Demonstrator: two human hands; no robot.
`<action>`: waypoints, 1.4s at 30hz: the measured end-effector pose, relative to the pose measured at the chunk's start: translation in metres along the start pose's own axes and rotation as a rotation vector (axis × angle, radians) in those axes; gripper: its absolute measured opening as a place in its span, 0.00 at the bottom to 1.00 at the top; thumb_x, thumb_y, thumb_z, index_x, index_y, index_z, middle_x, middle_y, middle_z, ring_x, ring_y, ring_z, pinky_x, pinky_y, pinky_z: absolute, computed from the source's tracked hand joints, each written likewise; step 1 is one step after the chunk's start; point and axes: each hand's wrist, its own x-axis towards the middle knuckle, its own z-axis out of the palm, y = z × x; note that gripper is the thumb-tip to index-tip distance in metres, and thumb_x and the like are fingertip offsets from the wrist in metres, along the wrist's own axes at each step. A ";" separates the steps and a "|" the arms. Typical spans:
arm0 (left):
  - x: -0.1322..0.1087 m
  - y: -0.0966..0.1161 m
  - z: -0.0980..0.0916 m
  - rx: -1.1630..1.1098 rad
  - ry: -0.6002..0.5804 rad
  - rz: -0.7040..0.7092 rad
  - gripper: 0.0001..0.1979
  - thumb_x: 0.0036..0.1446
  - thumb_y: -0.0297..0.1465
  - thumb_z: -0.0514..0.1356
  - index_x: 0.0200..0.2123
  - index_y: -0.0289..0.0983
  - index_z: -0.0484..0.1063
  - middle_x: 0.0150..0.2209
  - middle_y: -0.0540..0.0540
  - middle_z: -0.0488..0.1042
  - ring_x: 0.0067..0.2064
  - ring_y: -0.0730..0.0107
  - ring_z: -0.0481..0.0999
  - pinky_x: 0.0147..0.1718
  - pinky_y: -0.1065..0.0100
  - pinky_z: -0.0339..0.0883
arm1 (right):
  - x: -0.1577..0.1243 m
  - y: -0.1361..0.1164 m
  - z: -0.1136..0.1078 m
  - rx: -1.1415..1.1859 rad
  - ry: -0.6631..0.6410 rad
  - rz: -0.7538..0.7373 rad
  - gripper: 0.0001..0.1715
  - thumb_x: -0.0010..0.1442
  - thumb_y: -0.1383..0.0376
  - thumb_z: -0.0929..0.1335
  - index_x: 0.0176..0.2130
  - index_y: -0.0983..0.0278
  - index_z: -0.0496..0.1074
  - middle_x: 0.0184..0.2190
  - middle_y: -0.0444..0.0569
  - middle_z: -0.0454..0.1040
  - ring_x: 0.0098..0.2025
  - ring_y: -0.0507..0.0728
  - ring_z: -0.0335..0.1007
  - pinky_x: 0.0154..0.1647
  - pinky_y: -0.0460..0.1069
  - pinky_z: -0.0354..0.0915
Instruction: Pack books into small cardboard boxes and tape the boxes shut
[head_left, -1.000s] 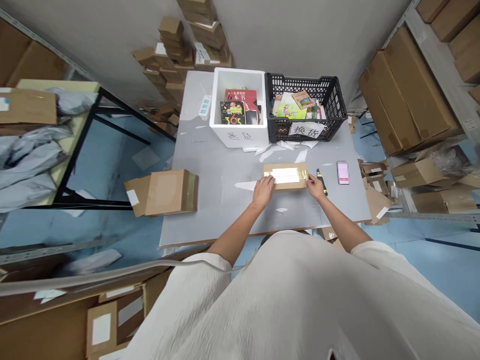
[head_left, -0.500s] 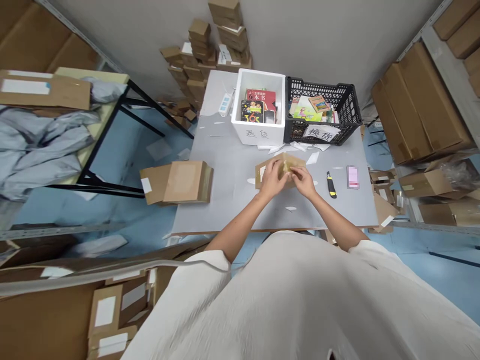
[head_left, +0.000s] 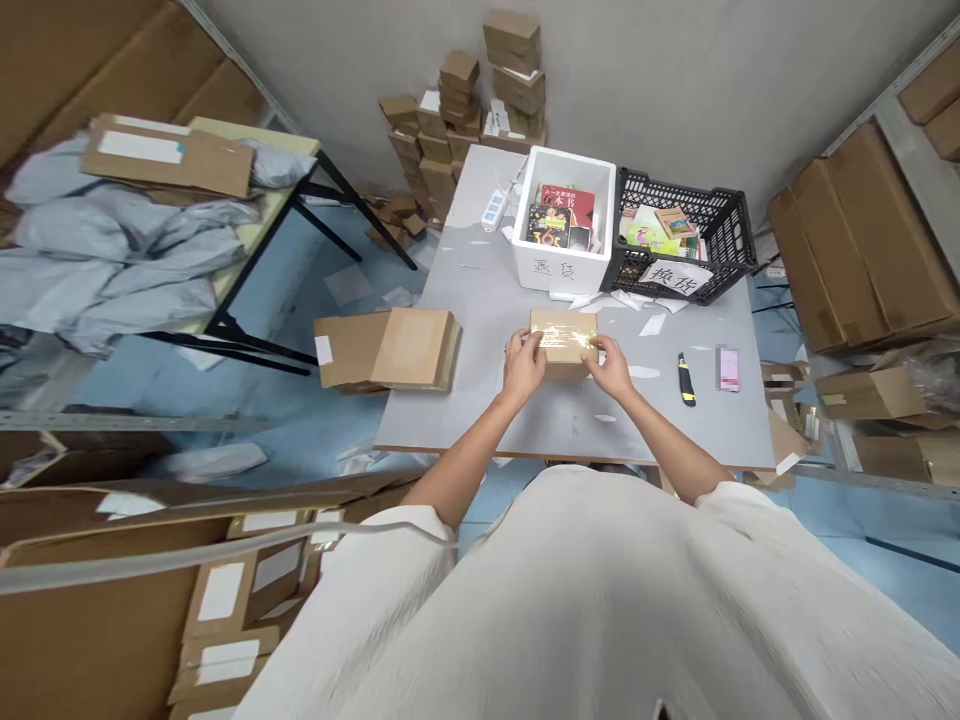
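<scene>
Between my two hands is a small brown cardboard box [head_left: 564, 340], its top crossed by shiny clear tape. My left hand [head_left: 524, 364] grips its left side, fingers on the upper edge. On the opposite side my right hand [head_left: 609, 368] holds the box with the thumb and fingers at its right edge. The box is over the middle of the grey table [head_left: 480, 400]; whether its underside touches the tabletop cannot be seen. A black and yellow utility knife [head_left: 686, 381] lies to the right of my right hand, with a phone [head_left: 727, 368] beyond it.
Behind the box stand a white foam box [head_left: 559, 275] and a black plastic crate [head_left: 679, 235], both holding books. Cardboard boxes [head_left: 416, 347] sit at the table's left edge. Paper scraps [head_left: 653, 325] and a power strip [head_left: 494, 210] lie on top. Loaded shelves flank both sides.
The box has been turned so its taped top faces up, and my hands have moved apart to its two sides. The whole view has shifted, with the table now further right.
</scene>
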 end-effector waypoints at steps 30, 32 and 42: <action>0.023 0.106 0.147 -0.155 -0.238 0.110 0.22 0.66 0.29 0.63 0.62 0.44 0.79 0.68 0.36 0.69 0.70 0.46 0.74 0.69 0.47 0.75 | -0.031 0.077 -0.146 -0.089 0.321 0.123 0.19 0.66 0.61 0.70 0.54 0.58 0.83 0.69 0.58 0.77 0.75 0.71 0.69 0.80 0.69 0.63; 0.022 0.113 0.152 -0.113 -0.243 0.105 0.23 0.64 0.28 0.63 0.62 0.44 0.79 0.68 0.35 0.70 0.69 0.44 0.75 0.70 0.44 0.73 | -0.033 0.083 -0.152 -0.072 0.323 0.123 0.18 0.67 0.59 0.70 0.54 0.57 0.82 0.69 0.58 0.77 0.76 0.70 0.68 0.79 0.69 0.65; 0.014 0.150 0.133 0.099 -0.211 0.288 0.21 0.74 0.40 0.60 0.65 0.42 0.75 0.68 0.35 0.76 0.71 0.43 0.73 0.73 0.44 0.68 | -0.004 0.060 -0.125 0.303 0.140 0.058 0.26 0.71 0.48 0.71 0.61 0.58 0.79 0.60 0.56 0.85 0.62 0.66 0.82 0.69 0.62 0.77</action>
